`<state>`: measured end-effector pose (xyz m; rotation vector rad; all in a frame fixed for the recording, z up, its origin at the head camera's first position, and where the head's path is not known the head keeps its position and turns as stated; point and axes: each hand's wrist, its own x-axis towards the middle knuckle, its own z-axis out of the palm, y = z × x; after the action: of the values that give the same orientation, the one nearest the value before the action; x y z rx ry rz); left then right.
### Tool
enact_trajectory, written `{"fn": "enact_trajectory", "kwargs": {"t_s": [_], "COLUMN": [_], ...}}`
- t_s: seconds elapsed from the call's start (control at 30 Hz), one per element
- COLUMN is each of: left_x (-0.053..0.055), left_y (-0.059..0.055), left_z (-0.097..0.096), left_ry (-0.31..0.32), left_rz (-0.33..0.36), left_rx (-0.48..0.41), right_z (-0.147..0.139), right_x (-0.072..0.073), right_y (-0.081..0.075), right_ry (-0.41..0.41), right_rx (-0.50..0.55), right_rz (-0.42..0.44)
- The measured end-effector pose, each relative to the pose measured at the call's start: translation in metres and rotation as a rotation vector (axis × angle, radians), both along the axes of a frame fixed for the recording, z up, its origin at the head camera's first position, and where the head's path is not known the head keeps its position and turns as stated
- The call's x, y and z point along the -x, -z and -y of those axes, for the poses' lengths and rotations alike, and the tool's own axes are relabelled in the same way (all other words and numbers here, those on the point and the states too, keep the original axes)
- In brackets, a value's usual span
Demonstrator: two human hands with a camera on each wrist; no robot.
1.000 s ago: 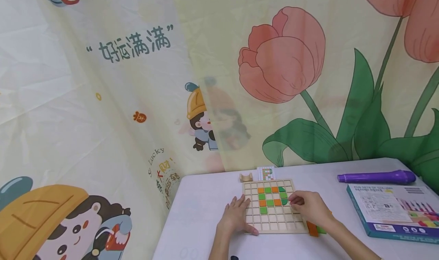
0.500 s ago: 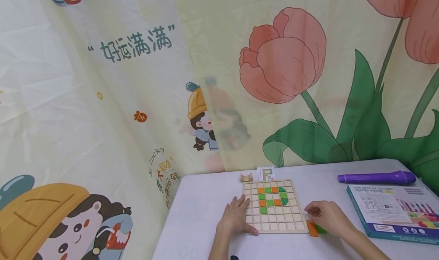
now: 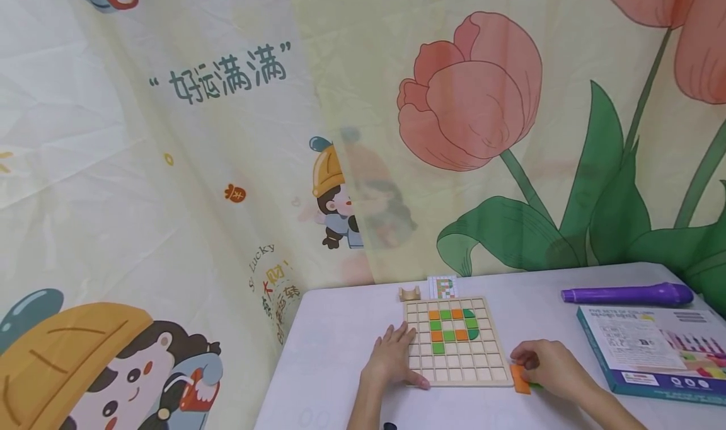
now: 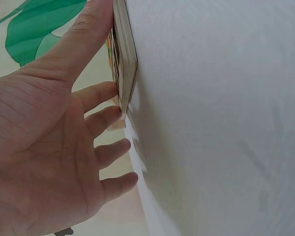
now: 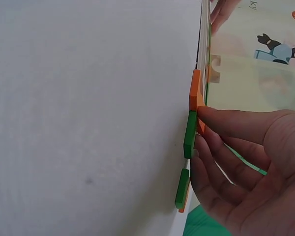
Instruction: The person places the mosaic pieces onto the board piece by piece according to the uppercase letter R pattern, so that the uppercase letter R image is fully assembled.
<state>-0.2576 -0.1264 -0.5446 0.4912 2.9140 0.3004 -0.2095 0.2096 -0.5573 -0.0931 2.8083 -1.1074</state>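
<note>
A wooden grid board lies on the table with orange, light green and dark green tiles set in its squares. My left hand rests spread at the board's left side, fingers at its edge and thumb by the front left corner. Just right of the board, my right hand has its bent fingers and thumb at a small cluster of loose tiles. An orange tile and a green tile stick out by the thumb in the right wrist view; I cannot tell whether a tile is pinched.
Behind the board are a pattern card and a small wooden holder. A purple microphone-shaped object and a flat printed box lie on the right. Another green tile is near the right hand. Printed cloth hangs behind the table.
My right hand has drawn back from the dark green tiles on the board, rightward and toward me, down to the loose tiles. My left hand stays at the board's edge.
</note>
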Motion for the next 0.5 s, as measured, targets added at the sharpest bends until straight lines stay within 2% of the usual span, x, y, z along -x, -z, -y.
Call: {"fn": "enact_trajectory", "kwargs": {"t_s": [0.5], "left_x": [0.002], "left_y": [0.004], "left_z": [-0.001], "left_ry": [-0.01], "left_rz": [-0.007], "left_rx": [0.0], "right_z": [0.001], "right_x": [0.003], "right_y": [-0.015], "right_ry": [0.012], "right_rx": [0.079], "right_rz": [-0.033]}}
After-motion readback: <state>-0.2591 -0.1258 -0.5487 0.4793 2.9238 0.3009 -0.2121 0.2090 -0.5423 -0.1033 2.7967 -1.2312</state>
